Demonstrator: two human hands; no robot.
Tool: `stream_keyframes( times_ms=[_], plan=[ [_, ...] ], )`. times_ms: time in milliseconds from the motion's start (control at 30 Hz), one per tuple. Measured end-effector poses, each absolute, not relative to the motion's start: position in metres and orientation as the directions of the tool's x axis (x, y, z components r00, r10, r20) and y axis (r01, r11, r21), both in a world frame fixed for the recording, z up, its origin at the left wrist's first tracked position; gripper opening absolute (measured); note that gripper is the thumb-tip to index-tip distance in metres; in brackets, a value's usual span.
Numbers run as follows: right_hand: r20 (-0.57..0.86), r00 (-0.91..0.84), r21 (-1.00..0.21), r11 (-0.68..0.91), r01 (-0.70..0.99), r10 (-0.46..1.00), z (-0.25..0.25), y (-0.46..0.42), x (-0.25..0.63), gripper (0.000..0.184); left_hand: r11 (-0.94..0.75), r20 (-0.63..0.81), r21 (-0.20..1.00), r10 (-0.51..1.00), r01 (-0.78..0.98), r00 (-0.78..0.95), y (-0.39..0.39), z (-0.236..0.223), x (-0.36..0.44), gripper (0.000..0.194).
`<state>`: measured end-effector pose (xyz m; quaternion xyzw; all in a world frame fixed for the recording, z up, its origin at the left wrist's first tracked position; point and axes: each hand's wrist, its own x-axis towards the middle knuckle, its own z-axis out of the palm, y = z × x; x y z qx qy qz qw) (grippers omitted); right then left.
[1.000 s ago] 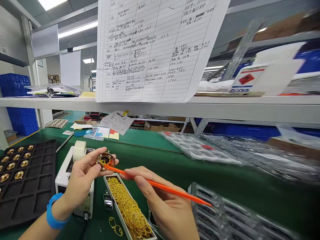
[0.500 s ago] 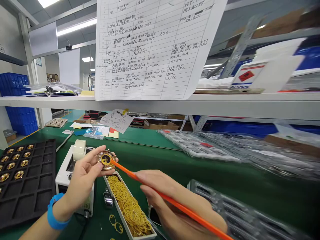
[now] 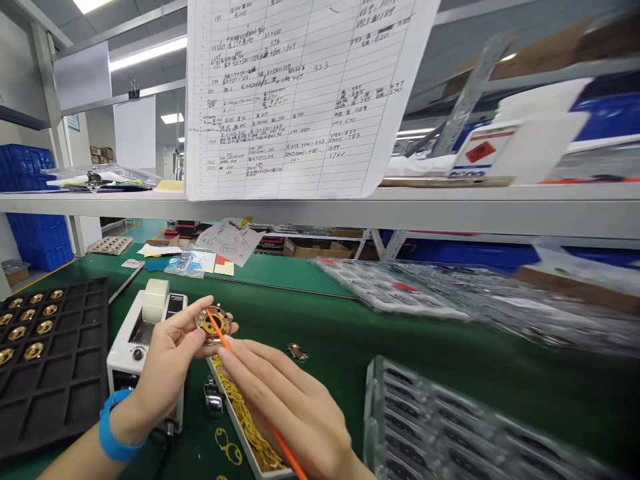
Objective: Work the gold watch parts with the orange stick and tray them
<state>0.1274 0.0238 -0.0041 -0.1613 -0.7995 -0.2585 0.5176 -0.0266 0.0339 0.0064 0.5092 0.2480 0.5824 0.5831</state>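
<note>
My left hand (image 3: pixel 173 350), a blue band on its wrist, pinches a round gold watch case (image 3: pixel 227 327) by its edge, face towards me. Between the fingers and thumb of my right hand (image 3: pixel 295 407) is a thin orange stick (image 3: pixel 287 453). Its tip lies over the upper left of the watch case's face; whether it touches cannot be made out. Beneath my hands, a long white box (image 3: pixel 239 430) holds many thin yellow rings (image 3: pixel 250 437), partly hidden by my right hand. A small metal counter-like device (image 3: pixel 213 398) lies left of the box.
A black compartment tray (image 3: pixel 65 373) with several gold cases stands at left, beside a white tape dispenser (image 3: pixel 127 340). Loose yellow rings (image 3: pixel 229 447) lie on the green table. Clear plastic trays (image 3: pixel 430 427) occupy the right. A shelf edge (image 3: pixel 300 213) and hanging written sheet (image 3: pixel 300 120) are overhead.
My right hand has moved left and closer to the watch case, and the stick's tip has shifted from its middle to its upper left. A round metal part on the table now shows.
</note>
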Motion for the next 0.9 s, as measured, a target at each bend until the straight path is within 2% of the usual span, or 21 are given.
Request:
stream_keyframes(
  times_ms=[67,133,233,333,433,533,700,900],
  plan=[
    [0.880,-0.476,0.297,0.793,0.532,-0.010,-0.004,0.025,0.129,0.028,-0.155,0.262,0.884,0.945,-0.440,0.194,0.037,0.007,-0.029,0.044],
    [0.897,-0.441,0.248,0.819,0.517,0.006,-0.002,0.023,0.130,0.029,-0.118,0.223,0.881,0.958,-0.458,0.180,0.042,0.008,-0.030,0.042],
    [0.974,-0.197,0.006,0.854,0.521,0.113,0.002,0.015,0.132,0.037,-0.100,0.196,0.880,0.967,-0.465,0.163,0.046,0.008,-0.030,0.043],
    [0.973,0.103,-0.228,0.827,0.514,0.204,0.005,0.008,0.137,0.036,-0.109,0.209,0.887,0.961,-0.449,0.179,0.046,0.007,-0.029,0.043],
    [0.949,0.223,-0.308,0.816,0.490,0.224,0.006,0.008,0.142,0.029,-0.126,0.238,0.891,0.947,-0.436,0.215,0.042,0.006,-0.028,0.040],
    [0.927,0.237,-0.369,0.815,0.446,0.290,0.004,0.010,0.143,0.026,-0.156,0.269,0.892,0.938,-0.424,0.220,0.039,0.004,-0.027,0.036],
    [0.932,0.113,-0.356,0.812,0.463,0.345,-0.003,0.011,0.141,0.026,-0.192,0.281,0.891,0.945,-0.411,0.169,0.040,0.005,-0.025,0.030],
    [0.975,-0.018,-0.165,0.781,0.602,0.220,-0.007,0.014,0.138,0.030,-0.236,0.316,0.893,0.935,-0.384,0.160,0.039,0.008,-0.025,0.019]
  ],
)
